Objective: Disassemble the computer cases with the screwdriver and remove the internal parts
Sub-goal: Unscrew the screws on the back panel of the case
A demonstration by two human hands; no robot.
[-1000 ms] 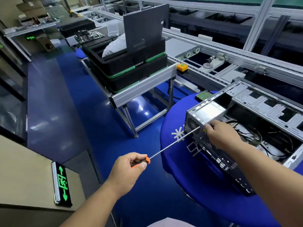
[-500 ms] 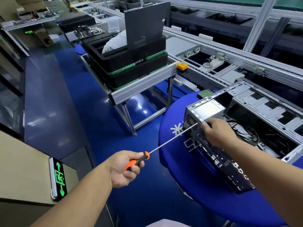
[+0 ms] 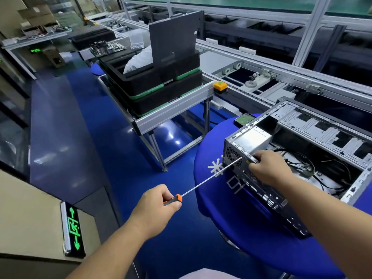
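An open computer case (image 3: 314,125) lies on its side on a round blue-covered table (image 3: 213,198). A silver power supply (image 3: 253,138) sits in its near corner, with black cables (image 3: 302,164) beside it. My left hand (image 3: 155,208) grips the orange-and-black handle of a long screwdriver (image 3: 209,179), whose tip meets the case's rear panel by the power supply grille. My right hand (image 3: 267,167) grips the case's rear top edge just right of the tip.
A green circuit board (image 3: 244,119) lies on the table behind the case. To the left stands an aluminium rack (image 3: 173,115) with stacked black trays and an upright dark panel (image 3: 174,40). A conveyor line (image 3: 261,77) runs behind. Blue floor lies between.
My left hand has turned on the screwdriver handle and now covers more of it. The shaft stays on the case's rear panel and my right hand stays on the case edge.
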